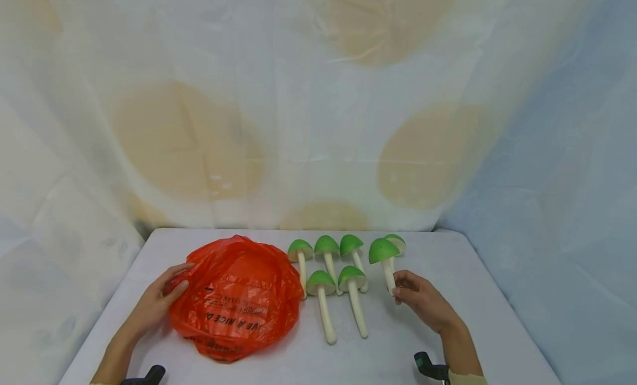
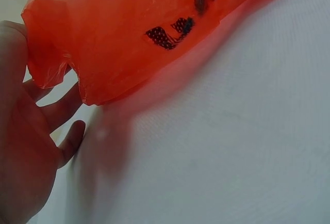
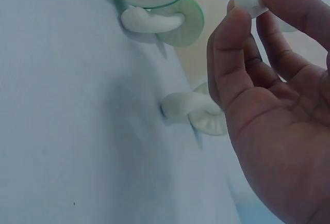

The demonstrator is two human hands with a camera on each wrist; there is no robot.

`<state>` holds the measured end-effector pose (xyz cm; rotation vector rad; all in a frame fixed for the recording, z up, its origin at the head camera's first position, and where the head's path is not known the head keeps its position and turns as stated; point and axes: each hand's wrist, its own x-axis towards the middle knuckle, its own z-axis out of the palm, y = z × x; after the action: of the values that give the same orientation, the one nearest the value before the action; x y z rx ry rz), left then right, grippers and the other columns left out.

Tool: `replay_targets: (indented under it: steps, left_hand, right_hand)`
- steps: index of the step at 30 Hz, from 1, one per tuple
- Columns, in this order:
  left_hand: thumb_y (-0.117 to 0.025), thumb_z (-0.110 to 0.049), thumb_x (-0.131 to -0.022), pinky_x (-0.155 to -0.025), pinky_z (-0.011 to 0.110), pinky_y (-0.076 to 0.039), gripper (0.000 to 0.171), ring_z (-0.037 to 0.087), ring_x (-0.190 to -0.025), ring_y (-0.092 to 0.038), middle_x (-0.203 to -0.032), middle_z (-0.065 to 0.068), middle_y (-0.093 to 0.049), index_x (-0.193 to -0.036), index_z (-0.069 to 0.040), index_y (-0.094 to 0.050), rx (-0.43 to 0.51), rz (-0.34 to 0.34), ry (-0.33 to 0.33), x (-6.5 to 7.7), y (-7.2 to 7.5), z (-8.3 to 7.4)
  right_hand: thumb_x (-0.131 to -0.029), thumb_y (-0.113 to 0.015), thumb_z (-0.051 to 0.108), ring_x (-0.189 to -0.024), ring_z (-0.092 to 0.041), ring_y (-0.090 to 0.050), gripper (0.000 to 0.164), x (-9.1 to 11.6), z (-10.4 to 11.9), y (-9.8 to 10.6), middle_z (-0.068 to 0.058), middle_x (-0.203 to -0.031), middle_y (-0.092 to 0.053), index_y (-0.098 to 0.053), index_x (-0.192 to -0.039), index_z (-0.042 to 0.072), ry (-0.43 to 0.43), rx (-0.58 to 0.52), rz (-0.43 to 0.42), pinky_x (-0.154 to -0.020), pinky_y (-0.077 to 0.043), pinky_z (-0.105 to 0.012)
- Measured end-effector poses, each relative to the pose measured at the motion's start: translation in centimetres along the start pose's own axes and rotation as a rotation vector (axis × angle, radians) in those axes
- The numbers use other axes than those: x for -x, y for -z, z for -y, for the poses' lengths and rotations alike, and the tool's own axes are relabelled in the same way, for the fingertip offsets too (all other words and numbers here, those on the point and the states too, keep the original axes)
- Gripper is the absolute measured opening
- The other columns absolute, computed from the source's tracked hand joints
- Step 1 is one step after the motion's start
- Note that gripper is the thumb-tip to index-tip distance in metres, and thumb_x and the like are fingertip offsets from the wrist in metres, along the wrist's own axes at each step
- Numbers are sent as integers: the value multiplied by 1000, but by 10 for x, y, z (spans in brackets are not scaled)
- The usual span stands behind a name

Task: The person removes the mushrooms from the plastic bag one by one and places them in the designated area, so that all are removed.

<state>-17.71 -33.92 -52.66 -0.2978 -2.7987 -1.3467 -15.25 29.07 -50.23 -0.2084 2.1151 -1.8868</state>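
Note:
A crumpled red plastic bag (image 1: 244, 296) with black printing lies on the left half of the table. My left hand (image 1: 158, 299) pinches its left edge between thumb and fingers; in the left wrist view the bag (image 2: 118, 33) hangs from that grip over the white surface. With the thumb and fingertips, my right hand (image 1: 429, 303) pinches the lower stem of a green-capped model mushroom (image 1: 382, 251), raised with its cap up. Its pale stem end (image 3: 250, 3) shows between the fingertips in the right wrist view. Behind it, partly hidden, lies another mushroom (image 1: 396, 243).
Several matching mushrooms lie between the bag and my right hand, including a front one (image 1: 325, 313) and a back one (image 1: 300, 252) against the bag's right side. The white table (image 1: 478, 296) ends at a hanging sheet (image 1: 318, 125) with tan spots.

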Motion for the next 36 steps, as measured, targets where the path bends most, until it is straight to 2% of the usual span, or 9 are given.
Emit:
replay_targets:
  steps: [8, 12, 15, 19, 21, 23, 26, 29, 36]
  left_hand:
    - [-52, -32, -106, -91, 47, -59, 43, 47, -128, -53, -146, 21, -51, -146, -18, -47, -15, -12, -14, -2, 0, -1]
    - [-52, -31, -106, -92, 34, -58, 41, 43, -128, -53, -146, 19, -51, -144, -18, -48, -23, -21, -25, -1, 2, -1]
    - [-53, -29, -106, -90, 17, -51, 38, 18, -127, -56, -143, 16, -53, -142, -18, -51, -21, -31, -38, 0, 2, -1]
    - [-54, -25, -105, -87, 10, -45, 34, -13, -116, -46, -138, 14, -56, -137, -16, -54, -1, -48, -56, 1, 2, 1]
    - [-54, -26, -105, -86, 10, -45, 32, -13, -115, -47, -137, 12, -56, -136, -17, -54, 9, -51, -45, 1, 1, 1]
    - [-53, -27, -105, -88, 17, -50, 32, 3, -121, -53, -138, 12, -56, -136, -17, -54, 10, -43, -24, 1, 2, 0]
    - [-51, -30, -106, -98, 41, -55, 35, 30, -130, -51, -143, 13, -52, -139, -17, -53, 17, -15, 15, 0, 1, -1]
    - [-49, -33, -107, -103, 67, -43, 39, 46, -137, -41, -150, 18, -46, -143, -18, -51, 39, 11, 39, 0, 1, -1]
    - [-49, -35, -106, -101, 67, -45, 43, 51, -139, -37, -157, 22, -37, -147, -20, -48, 65, 26, 81, -2, 2, -3]
  right_hand:
    - [-96, -67, 18, -98, -32, -57, 40, -1, -12, 4, -19, -113, -60, -53, -126, -3, -103, 61, -56, -85, -55, -41]
    - [-95, -69, 19, -98, -29, -60, 41, -2, -19, 4, -21, -115, -62, -54, -126, -3, -153, 85, -65, -86, -54, -40]
    - [-94, -69, 19, -99, -27, -61, 41, -2, -22, 4, -20, -114, -63, -55, -125, -4, -164, 105, -69, -86, -54, -39]
    - [-94, -69, 19, -98, -25, -62, 41, -3, -22, 2, -16, -111, -64, -56, -125, -5, -180, 116, -75, -85, -55, -37]
    - [-94, -69, 19, -98, -24, -62, 42, -3, -21, 1, -15, -111, -64, -55, -126, -6, -188, 116, -71, -85, -55, -37]
    - [-94, -68, 18, -98, -23, -62, 43, -3, -21, 0, -15, -111, -64, -54, -127, -7, -196, 111, -63, -84, -55, -37]
    - [-95, -67, 17, -96, -23, -62, 44, -3, -23, -2, -15, -111, -64, -54, -129, -8, -209, 103, -58, -84, -56, -37]
    - [-95, -68, 16, -94, -23, -63, 44, -4, -25, -3, -15, -110, -63, -54, -128, -8, -217, 104, -62, -83, -57, -38]
    - [-93, -70, 17, -93, -24, -64, 45, -3, -24, -6, -16, -110, -63, -55, -127, -7, -218, 173, -88, -81, -58, -39]
